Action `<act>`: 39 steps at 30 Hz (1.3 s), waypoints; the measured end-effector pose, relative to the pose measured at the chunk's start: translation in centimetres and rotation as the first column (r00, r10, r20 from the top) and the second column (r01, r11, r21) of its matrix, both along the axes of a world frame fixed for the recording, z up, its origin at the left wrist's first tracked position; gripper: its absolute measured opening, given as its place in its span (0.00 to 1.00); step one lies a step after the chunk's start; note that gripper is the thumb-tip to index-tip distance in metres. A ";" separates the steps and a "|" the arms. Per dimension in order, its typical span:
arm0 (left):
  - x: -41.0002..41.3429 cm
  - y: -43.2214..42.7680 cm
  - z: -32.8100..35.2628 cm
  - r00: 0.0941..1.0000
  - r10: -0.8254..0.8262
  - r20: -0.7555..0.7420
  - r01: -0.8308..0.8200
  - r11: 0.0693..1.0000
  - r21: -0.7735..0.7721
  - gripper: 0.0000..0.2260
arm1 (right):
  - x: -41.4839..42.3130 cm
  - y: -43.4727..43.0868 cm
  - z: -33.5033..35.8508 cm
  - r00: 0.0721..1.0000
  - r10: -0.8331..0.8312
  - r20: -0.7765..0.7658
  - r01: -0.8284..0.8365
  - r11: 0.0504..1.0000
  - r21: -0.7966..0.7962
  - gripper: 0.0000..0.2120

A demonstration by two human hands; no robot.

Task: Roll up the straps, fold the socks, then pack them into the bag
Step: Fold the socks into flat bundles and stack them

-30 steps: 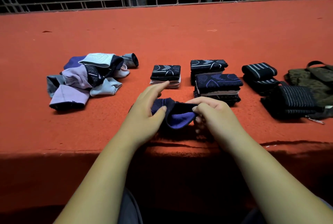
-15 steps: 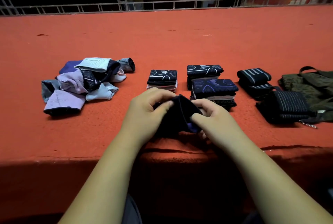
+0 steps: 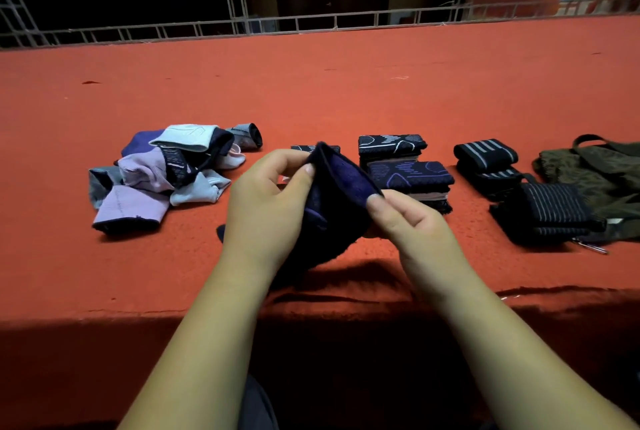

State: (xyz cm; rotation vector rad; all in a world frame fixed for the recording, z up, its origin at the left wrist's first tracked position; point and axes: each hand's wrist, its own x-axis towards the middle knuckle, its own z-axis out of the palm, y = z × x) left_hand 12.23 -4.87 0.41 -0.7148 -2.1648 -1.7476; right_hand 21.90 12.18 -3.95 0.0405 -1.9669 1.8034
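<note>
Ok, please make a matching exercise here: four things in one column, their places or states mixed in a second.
1. dark navy knitted sock with purple lining
2. loose pile of lilac, grey and white socks
3. rolled black straps with grey stripes
4. olive-green fabric bag

A. at the far right
B. pinched by the left hand and right hand
C. unfolded, left of the hands
D. between the folded black patterned socks and the bag

Pairs: 1-B, 2-C, 3-D, 4-A

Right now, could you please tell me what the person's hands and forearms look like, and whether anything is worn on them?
The left hand and right hand are bare: no gloves, rings, watch or bracelet. No sleeve shows on the left forearm or the right forearm. The visible nails are short and unpainted.
</note>
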 end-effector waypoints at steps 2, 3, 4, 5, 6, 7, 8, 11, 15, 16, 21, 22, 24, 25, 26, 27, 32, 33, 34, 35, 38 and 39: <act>0.0 -0.6 0.8 0.998 0.017 0.064 -0.021 0.998 0.054 0.05 | 0.2 0.0 0.5 0.998 0.040 -0.056 -0.042 0.999 -0.034 0.23; 0.0 -0.8 1.1 0.992 -0.007 0.123 -0.005 0.996 0.094 0.05 | 0.3 0.0 0.8 0.996 0.056 -0.070 -0.058 0.998 -0.031 0.22; 0.0 -0.8 1.3 0.980 -0.054 0.192 0.025 0.989 0.149 0.05 | 0.5 0.0 0.9 0.996 0.056 -0.073 -0.058 0.998 -0.015 0.17; 0.0 -0.8 1.4 0.958 -0.113 0.265 0.055 0.974 0.218 0.05 | 0.4 0.0 1.0 0.997 0.032 -0.065 -0.033 0.999 -0.007 0.12; 0.1 -0.7 1.3 0.928 -0.172 0.330 0.076 0.955 0.286 0.05 | 0.2 0.1 0.9 0.999 -0.011 -0.049 0.010 1.000 -0.015 0.09; 0.0 -0.6 0.9 0.902 -0.207 0.379 0.083 0.945 0.318 0.06 | -0.1 0.2 0.5 0.999 -0.048 -0.016 0.047 0.998 -0.036 0.07; -0.2 -0.5 0.2 0.883 -0.218 0.416 0.090 0.948 0.306 0.07 | -0.4 0.5 -0.1 0.997 -0.068 0.032 0.070 0.996 -0.060 0.07; -1.2 -0.4 -2.7 0.809 -0.257 0.529 0.166 0.963 0.214 0.06 | -1.2 1.1 -1.1 0.975 -0.128 0.181 0.134 0.991 -0.017 0.08; -2.2 -0.8 -5.8 0.694 -0.361 0.623 0.306 0.931 0.198 0.08 | -2.0 1.6 -2.5 0.951 -0.126 0.281 0.117 0.992 0.048 0.09; -2.3 -0.9 -6.2 0.704 -0.368 0.608 0.334 0.926 0.174 0.10 | -2.2 1.7 -2.7 0.947 -0.120 0.297 0.105 0.992 0.064 0.09; -2.9 -1.0 -7.0 0.713 -0.440 0.546 0.401 0.895 0.197 0.17 | -2.3 2.4 -2.8 0.944 -0.072 0.323 0.078 0.997 -0.005 0.08; -2.9 -1.0 -7.1 0.705 -0.456 0.543 0.405 0.888 0.219 0.17 | -2.3 2.5 -2.8 0.943 -0.047 0.330 0.066 0.997 -0.049 0.07; -3.2 -1.0 -7.5 0.694 -0.476 0.540 0.403 0.879 0.256 0.16 | -2.4 2.8 -3.0 0.941 0.005 0.337 0.039 0.991 -0.126 0.07; -3.3 -1.0 -7.6 0.688 -0.486 0.539 0.403 0.873 0.274 0.16 | -2.4 2.9 -3.0 0.941 0.026 0.337 0.028 0.988 -0.154 0.08; -3.4 -1.1 -7.7 0.679 -0.498 0.539 0.405 0.867 0.291 0.16 | -2.4 3.0 -3.0 0.941 0.042 0.336 0.018 0.985 -0.174 0.09; -3.6 -1.1 -7.8 0.673 -0.507 0.538 0.406 0.862 0.305 0.16 | -2.3 3.1 -3.0 0.941 0.056 0.335 0.008 0.982 -0.188 0.10; -3.5 -1.3 -8.1 0.686 -0.502 0.527 0.385 0.865 0.323 0.16 | -2.3 3.6 -3.2 0.939 0.070 0.337 -0.001 0.980 -0.201 0.17; -3.4 -1.3 -8.1 0.693 -0.494 0.525 0.377 0.869 0.320 0.15 | -2.3 3.6 -3.2 0.940 0.075 0.334 -0.007 0.980 -0.201 0.17; -3.5 -1.3 -8.2 0.697 -0.489 0.524 0.373 0.872 0.317 0.14 | -2.3 3.6 -3.1 0.940 0.077 0.332 -0.010 0.980 -0.199 0.17; -3.5 -1.4 -8.3 0.701 -0.488 0.521 0.375 0.873 0.313 0.13 | -2.2 3.5 -3.1 0.942 0.076 0.328 -0.011 0.981 -0.195 0.17; -3.6 -1.6 -8.3 0.706 -0.478 0.522 0.380 0.878 0.291 0.11 | -1.7 3.1 -2.5 0.943 0.053 0.328 0.006 0.984 -0.178 0.14; -3.6 -1.7 -8.3 0.703 -0.477 0.528 0.379 0.879 0.290 0.11 | -1.6 3.2 -2.4 0.942 0.054 0.331 0.006 0.984 -0.180 0.14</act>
